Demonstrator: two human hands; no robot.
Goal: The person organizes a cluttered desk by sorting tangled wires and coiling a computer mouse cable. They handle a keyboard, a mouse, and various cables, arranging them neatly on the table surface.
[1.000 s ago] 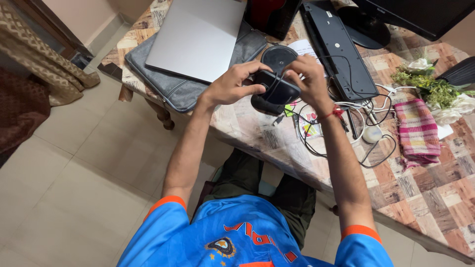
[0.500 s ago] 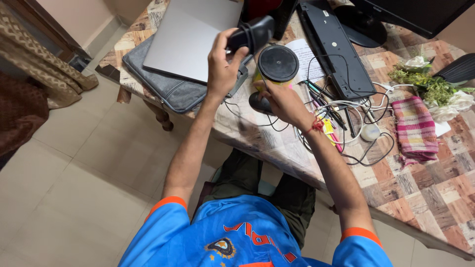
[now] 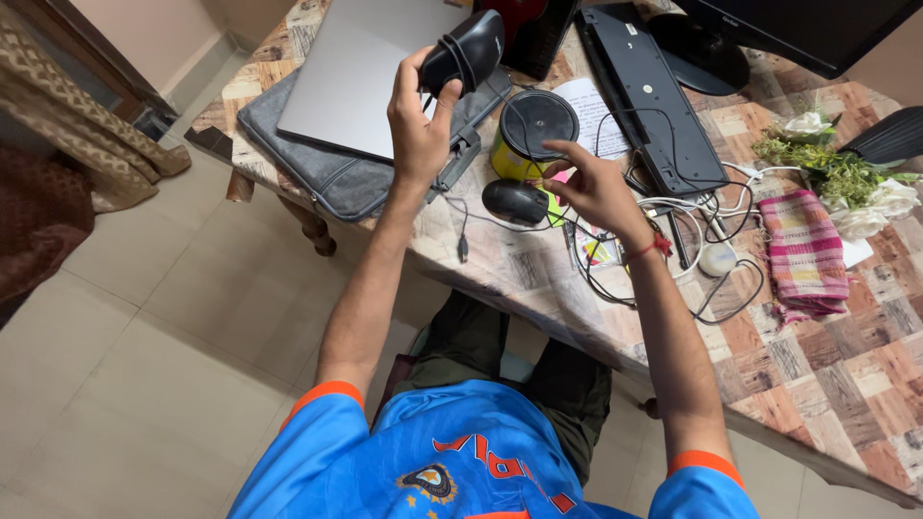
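Up in the left hand (image 3: 421,125), lifted above the grey laptop sleeve (image 3: 327,163), sits a black mouse (image 3: 463,50) with its cord wrapped round the body, fingers and thumb closed around its lower end. The right hand (image 3: 588,185) hangs lower and to the side, fingers loosely spread and not gripping anything, fingertips close to a thin black cable (image 3: 519,223) that trails across the table (image 3: 817,375). Just under that hand, toward the person, lies a second black mouse (image 3: 515,201), touching the tabletop beside a yellow tin with a black lid (image 3: 532,130). Past the right wrist there's a real tangle of white and black wires (image 3: 702,221), so honestly the trick here looks like keeping the wrapped cord snug: the holding hand should stay firm on the mouse body so the loops don't slide off, and the free one should pick a single strand, not the whole nest. Whether the loose plug end belongs to the held mouse can't be told.
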